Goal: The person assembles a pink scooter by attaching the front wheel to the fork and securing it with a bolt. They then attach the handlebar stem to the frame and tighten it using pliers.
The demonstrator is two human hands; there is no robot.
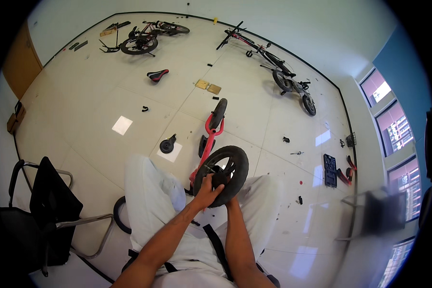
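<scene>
At the left stands a black mesh chair, and between it and the person's pale trouser leg a dark ring lies partly hidden on the floor. Further right, a round black part rests on the tiles. Next comes the left hand, curled at the middle of a small black wheel, its fingers and thumb gripping around the hub. The wheel is held up tilted above the lap, in front of a red frame; whether the two are joined cannot be told. It looks light enough for two hands, with stiff spokes and rim and a tyre that probably gives slightly and grips well; the smooth hub may be more slippery, and little on it seems fragile. Opposite points on the tyre appear the surest hold, with the hub serving to steady it. The right hand reaches to the wheel's lower edge, mostly behind it, so how its fingers close cannot be told. Well apart at the right lies a dark tool case.
</scene>
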